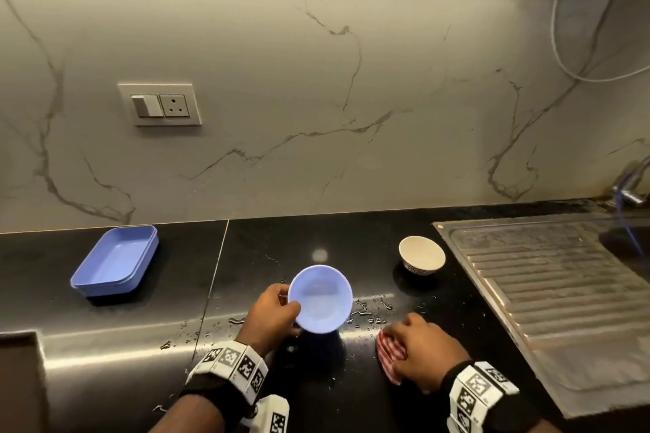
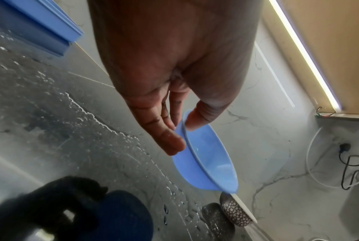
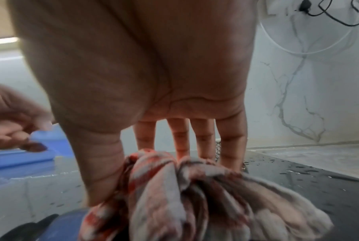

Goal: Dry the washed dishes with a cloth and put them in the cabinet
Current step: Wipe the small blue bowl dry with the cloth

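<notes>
The bench (image 1: 116,334) is a dark polished slab running left to right, with water drops scattered over its near middle. A ribbed steel drainboard (image 1: 548,295) occupies the right side. A blue rectangular tray (image 1: 114,262) lies on the far left of the bench. A white bowl with a patterned outside (image 1: 421,254) stands at the far side, just left of the drainboard.

The blue bowl (image 1: 320,297) is held above the bench at the near middle, tilted so its opening faces the person. The left hand (image 1: 271,315) pinches its left rim: the left wrist view shows the thumb inside the rim and the fingers (image 2: 170,143) on the outside wall.

The red-striped cloth (image 1: 388,351) lies bunched on the bench at the near right, well apart from the bowl. The right hand (image 1: 425,350) rests on top of it. Its grip is spread: the fingers (image 3: 180,138) extend straight down onto the cloth and the thumb presses its left side.

Judgement: the next step is drying the blue bowl. The bowl lies to the left of the right hand and higher, so the cloth must be gathered, lifted and carried left into the bowl's opening. The right hand is the nearer one to the cloth.
</notes>
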A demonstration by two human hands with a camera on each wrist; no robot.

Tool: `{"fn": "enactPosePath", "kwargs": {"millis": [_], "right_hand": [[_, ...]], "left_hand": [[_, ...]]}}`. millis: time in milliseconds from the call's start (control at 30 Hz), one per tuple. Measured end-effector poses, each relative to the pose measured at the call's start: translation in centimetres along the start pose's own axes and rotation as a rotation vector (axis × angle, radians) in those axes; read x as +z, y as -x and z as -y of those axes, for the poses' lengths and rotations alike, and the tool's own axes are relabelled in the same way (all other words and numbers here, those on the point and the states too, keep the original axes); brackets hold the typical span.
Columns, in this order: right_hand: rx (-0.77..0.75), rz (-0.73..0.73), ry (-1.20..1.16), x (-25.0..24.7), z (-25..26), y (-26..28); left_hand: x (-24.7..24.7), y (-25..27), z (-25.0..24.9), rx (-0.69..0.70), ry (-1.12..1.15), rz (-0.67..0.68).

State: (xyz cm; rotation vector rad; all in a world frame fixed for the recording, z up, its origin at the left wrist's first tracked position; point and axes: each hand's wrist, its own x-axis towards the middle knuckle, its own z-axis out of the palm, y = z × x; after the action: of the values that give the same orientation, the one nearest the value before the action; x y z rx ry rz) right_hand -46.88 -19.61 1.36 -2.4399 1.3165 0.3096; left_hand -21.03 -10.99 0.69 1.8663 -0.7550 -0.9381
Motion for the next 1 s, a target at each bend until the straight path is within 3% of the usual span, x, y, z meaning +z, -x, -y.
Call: {"fn": "enactPosePath", "kwargs": {"millis": [267, 633, 800, 1000], "right_hand": [[0.073, -0.139, -0.209, -2.1, 0.2, 0.3], [0.063, -0.295, -0.429, -2.5, 0.3, -0.4], [0.043, -0.337, -0.497, -2.3, 0.1, 0.0], [-0.127, -0.519, -0.643, -3.9, 1.6, 0.1]], "left_hand": [[0.1, 0.6, -0.4, -0.004, 0.011, 0.033], [3.7, -1.3, 2.3, -0.024, -0.348, 0.055], [4.0, -1.0, 1.7, -0.118, -0.131, 0.056], [3.3, -0.1, -0.9, -0.084, 0.111, 0.101]]}}
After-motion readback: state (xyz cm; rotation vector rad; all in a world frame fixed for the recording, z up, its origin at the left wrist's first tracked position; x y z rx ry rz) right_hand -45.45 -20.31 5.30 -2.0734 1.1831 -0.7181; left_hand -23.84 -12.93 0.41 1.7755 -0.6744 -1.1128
